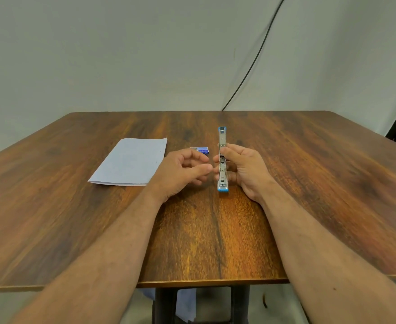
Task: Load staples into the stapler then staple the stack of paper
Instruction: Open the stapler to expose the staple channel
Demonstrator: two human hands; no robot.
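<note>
right grip (pixel 241 169): I'm holding the opened-out stapler (pixel 222 157)
left grip (pixel 183 171): loosely curled, nothing in it, just left of the stapler
staple box (pixel 201 150): just past my left grip
paper (pixel 130 161): further left on tabletop (pixel 75 218)

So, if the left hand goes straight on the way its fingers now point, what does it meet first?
Most likely the opened stapler held upright by the right hand. The left hand points rightward at it, fingertips almost touching; depth is uncertain.

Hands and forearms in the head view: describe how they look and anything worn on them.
Both forearms are bare as far as the frame shows: no sleeves, watch, bracelet or gloves. The left hand and right hand show no rings on the fingers in view. A small dark spot marks the right forearm.
</note>
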